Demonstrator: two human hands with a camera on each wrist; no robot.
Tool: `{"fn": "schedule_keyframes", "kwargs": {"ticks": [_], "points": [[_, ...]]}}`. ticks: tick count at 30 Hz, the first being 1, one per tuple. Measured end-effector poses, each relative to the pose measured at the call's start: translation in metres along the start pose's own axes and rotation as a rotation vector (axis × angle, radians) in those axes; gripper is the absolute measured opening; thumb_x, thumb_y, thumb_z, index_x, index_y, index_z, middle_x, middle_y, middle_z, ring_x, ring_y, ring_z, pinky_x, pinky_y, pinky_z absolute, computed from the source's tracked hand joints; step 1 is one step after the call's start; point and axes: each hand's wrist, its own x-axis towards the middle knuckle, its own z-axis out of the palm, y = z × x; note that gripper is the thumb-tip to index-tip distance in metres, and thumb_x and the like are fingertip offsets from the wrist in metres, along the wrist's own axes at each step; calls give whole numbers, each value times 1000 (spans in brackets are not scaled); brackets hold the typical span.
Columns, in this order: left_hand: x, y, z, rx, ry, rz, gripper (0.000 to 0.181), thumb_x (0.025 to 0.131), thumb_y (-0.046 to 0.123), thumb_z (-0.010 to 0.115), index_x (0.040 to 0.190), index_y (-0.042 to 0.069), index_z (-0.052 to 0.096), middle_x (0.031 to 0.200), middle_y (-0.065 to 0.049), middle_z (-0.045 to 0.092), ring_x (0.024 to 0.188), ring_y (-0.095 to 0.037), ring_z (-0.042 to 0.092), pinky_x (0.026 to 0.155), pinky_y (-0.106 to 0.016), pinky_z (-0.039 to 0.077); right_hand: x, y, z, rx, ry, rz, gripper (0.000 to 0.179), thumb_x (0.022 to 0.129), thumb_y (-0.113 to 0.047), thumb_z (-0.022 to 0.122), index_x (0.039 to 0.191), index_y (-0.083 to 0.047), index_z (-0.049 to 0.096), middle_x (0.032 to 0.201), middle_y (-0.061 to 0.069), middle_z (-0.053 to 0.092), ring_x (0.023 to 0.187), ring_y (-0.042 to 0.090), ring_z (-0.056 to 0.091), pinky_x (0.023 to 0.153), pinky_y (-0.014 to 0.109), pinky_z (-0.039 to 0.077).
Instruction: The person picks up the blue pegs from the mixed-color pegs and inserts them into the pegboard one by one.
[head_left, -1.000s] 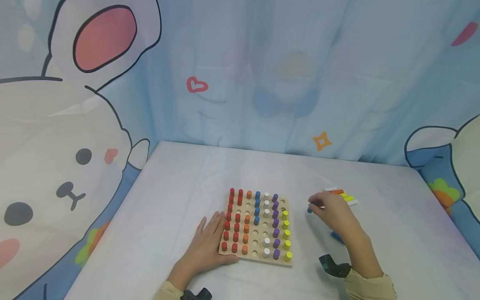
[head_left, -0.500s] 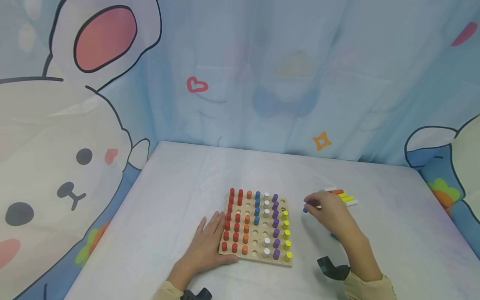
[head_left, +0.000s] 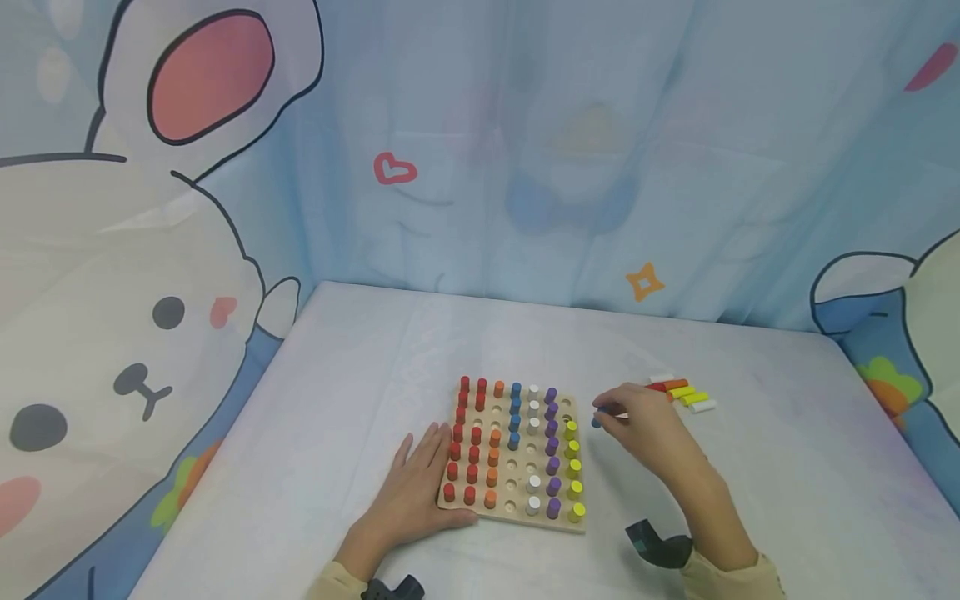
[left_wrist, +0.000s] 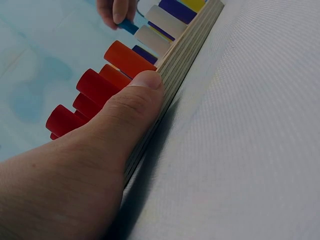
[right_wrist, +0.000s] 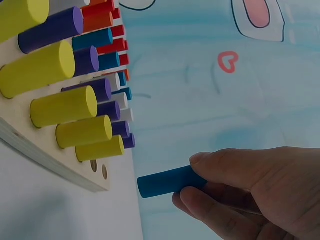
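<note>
A square wooden pegboard (head_left: 521, 475) lies on the table, with columns of red, orange, blue, white, purple and yellow pegs standing in its holes. Several bare holes show, mostly at the near end of the blue column. My left hand (head_left: 408, 500) rests flat at the board's left side, its thumb (left_wrist: 135, 102) along the near edge. To the right of the board, my right hand (head_left: 652, 429) pinches a blue peg (right_wrist: 167, 182) between thumb and fingers, above the table. In the right wrist view the peg's free end points toward the board and stays apart from it.
Loose pegs, white, red, yellow (head_left: 694, 398) and white again, lie on the table just beyond the right hand. A light blue printed curtain (head_left: 480, 167) closes off the back, and printed cloth hangs at both sides.
My right hand has moved left toward the board, carrying the blue peg. More of the loose pegs now show behind it. The left hand and board have stayed put.
</note>
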Motion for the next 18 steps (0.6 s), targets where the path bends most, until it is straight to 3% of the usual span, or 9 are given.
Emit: {"fn": "schedule_keyframes", "kwargs": {"ticks": [18], "points": [[0,0,-1,-2,-1,5,123,66,88,48,153,9,14,160,-5,18,149,-20,9,119,-51,5,-6,-23,8,-2,2,-42,23,82,-15,74,103,-7,70,97,6,69,92,23,68,77,38,58]]}}
